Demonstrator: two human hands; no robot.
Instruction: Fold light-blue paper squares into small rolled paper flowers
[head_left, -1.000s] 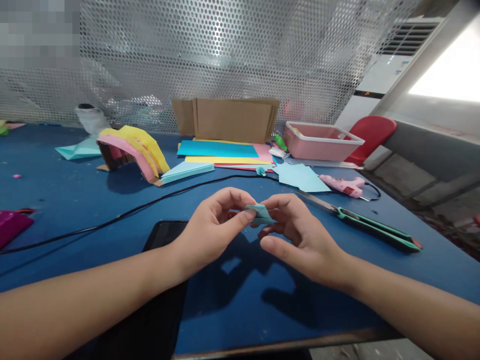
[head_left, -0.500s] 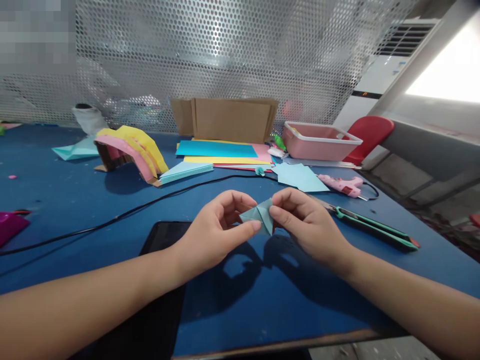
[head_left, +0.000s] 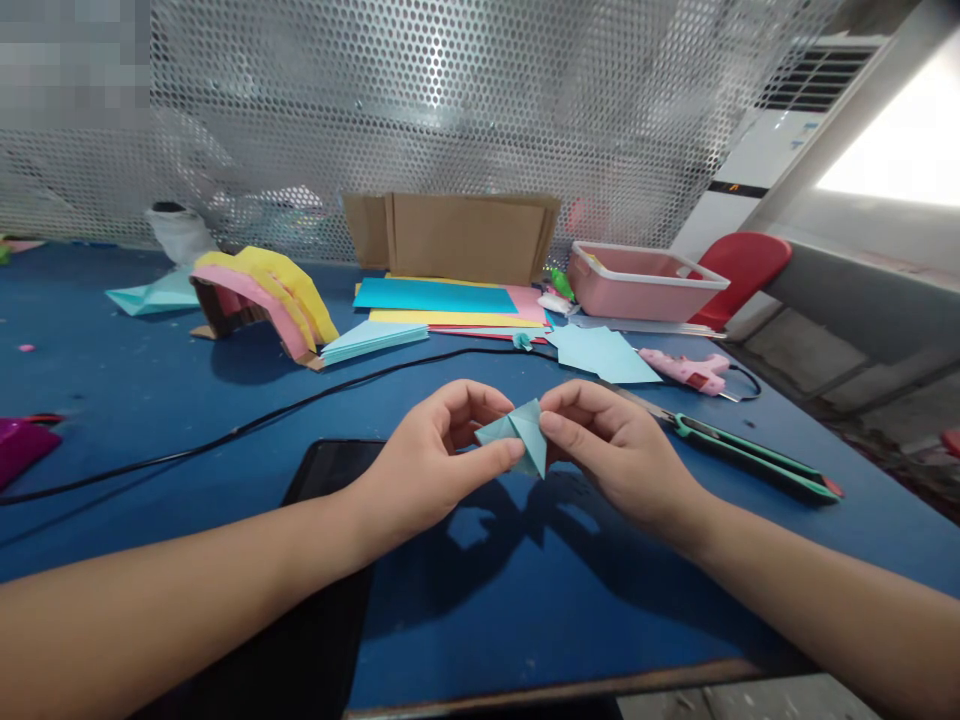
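A small piece of folded light blue paper (head_left: 529, 432) with pointed flaps is held above the table, between both hands. My left hand (head_left: 442, 455) pinches its left side, thumb in front and fingers behind. The right edge is pinched by my right hand (head_left: 619, 450) between thumb and forefinger. Under my left forearm lies a black tablet (head_left: 330, 600), partly covered. Just right of my right hand is a utility knife (head_left: 754, 455) with a green and black handle and its blade out.
Behind the hands a black cable (head_left: 247, 427) crosses the blue table (head_left: 600, 640). Farther back are light blue sheets (head_left: 604, 352), a pink glue gun (head_left: 686, 370), a pink basket (head_left: 645, 290), coloured paper (head_left: 435, 297), cardboard (head_left: 465, 235) and a pink-and-yellow arch (head_left: 262, 295).
The front flap of the folded paper has tilted, and its lower point now reaches slightly further down. Both hands keep nearly the same place and grip.
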